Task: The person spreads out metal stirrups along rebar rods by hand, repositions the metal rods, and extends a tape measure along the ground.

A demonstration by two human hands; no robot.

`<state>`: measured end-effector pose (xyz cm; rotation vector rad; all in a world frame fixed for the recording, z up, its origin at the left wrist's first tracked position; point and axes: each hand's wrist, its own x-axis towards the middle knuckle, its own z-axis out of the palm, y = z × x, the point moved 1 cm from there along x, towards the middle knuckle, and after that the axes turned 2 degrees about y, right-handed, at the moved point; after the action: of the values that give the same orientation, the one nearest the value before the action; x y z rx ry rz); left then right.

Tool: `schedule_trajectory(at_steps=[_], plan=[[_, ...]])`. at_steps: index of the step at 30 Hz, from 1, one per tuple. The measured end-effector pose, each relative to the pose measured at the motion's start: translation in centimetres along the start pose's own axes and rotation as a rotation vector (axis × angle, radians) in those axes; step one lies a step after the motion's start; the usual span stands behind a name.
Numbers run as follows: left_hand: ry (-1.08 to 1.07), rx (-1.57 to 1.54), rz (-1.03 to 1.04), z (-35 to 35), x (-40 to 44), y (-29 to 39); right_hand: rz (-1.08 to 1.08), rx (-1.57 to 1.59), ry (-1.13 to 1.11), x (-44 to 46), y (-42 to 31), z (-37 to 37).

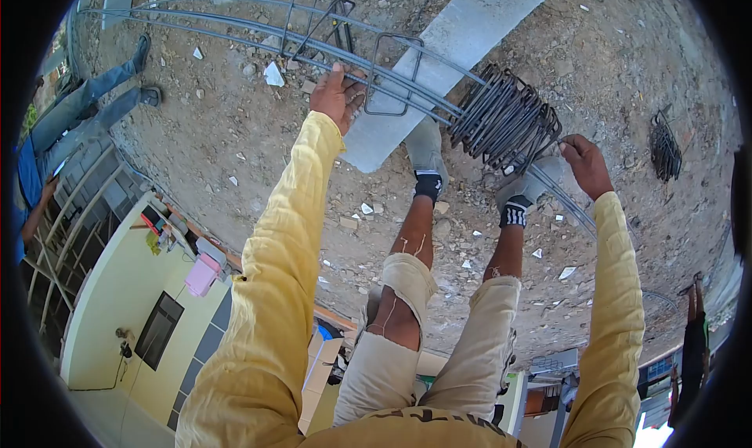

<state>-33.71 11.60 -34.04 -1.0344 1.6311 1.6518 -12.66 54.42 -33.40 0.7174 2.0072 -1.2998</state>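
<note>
Long steel rebars [313, 42] run from the upper left toward the lower right. A dense bundle of square wire stirrups [501, 115] hangs around them right of centre. Several single stirrups, such as a spaced-out stirrup [373, 63], stand apart along the bars to the left. My left hand [335, 97] has its fingers closed at the lowest bar, just left of that single stirrup. At the right end of the bundle, my right hand [586, 166] pinches the corner of an end stirrup between thumb and fingers. The palm side of each hand is hidden.
A pale concrete slab [470, 37] lies beneath the bars. Another pile of stirrups [665, 149] rests on the dirt at right. White shards [273, 74] and stones litter the ground. One person in jeans [86, 103] is at left, another person [692, 354] at far right.
</note>
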Motion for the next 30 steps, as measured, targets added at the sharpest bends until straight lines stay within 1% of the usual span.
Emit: schedule_trajectory(at_steps=[2, 5, 7, 9, 10, 13, 14, 16, 18, 20, 23, 25, 27, 29, 30], plan=[[0.001, 0.048, -0.009, 0.6, 0.0, 0.6, -0.035, -0.046, 0.01, 1.3, 0.9, -0.7], [0.026, 0.023, -0.069, 1.0, 0.6, 0.6, -0.114, -0.125, 0.021, 2.7, 2.4, 0.0], [0.043, 0.03, -0.087, 0.8, 0.8, 0.6, -0.02, -0.22, -0.013, 2.4, 1.4, 0.2], [0.093, 0.103, -0.077, 1.0, 0.2, 0.7, -0.055, -0.151, 0.013, 2.0, 1.1, 0.2], [0.171, 0.153, -0.03, 1.4, -0.5, 0.8, -0.037, -0.153, 0.017, 1.9, 1.1, -0.1], [0.256, 0.317, 0.286, 1.6, -2.6, -0.2, -0.012, -0.151, 0.003, 1.9, 1.1, -0.2], [0.195, 0.364, 0.315, 1.8, -3.8, -0.8, -0.012, -0.164, -0.005, 2.0, 1.2, -0.2], [0.073, 0.457, 0.371, 4.6, -7.4, -2.0, 0.001, -0.182, -0.018, 2.0, 1.4, -0.2], [-0.102, 0.705, 0.459, 7.0, -9.5, -3.8, 0.027, -0.19, -0.023, 1.8, 1.4, -0.4], [-0.19, 0.735, 0.415, 10.4, -11.5, -5.0, 0.032, -0.143, -0.059, 1.8, 2.1, -0.6], [-0.165, 0.842, 0.48, 13.5, -10.4, -7.1, 0.049, -0.123, -0.093, 1.8, 2.7, -0.9], [-0.152, 0.885, 0.509, 15.1, -8.2, -8.0, 0.045, -0.129, -0.102, 1.8, 3.0, -0.8], [-0.169, 0.929, 0.395, 16.1, -7.4, -8.4, 0.024, -0.131, -0.099, 2.0, 3.2, -0.7], [-0.21, 0.964, 0.141, 18.2, -8.4, -6.5, 0.026, -0.146, -0.089, 1.9, 3.1, -0.6], [-0.202, 1.031, 0.124, 18.7, -8.1, -6.2, 0.027, -0.153, -0.081, 1.8, 3.1, -0.6]])
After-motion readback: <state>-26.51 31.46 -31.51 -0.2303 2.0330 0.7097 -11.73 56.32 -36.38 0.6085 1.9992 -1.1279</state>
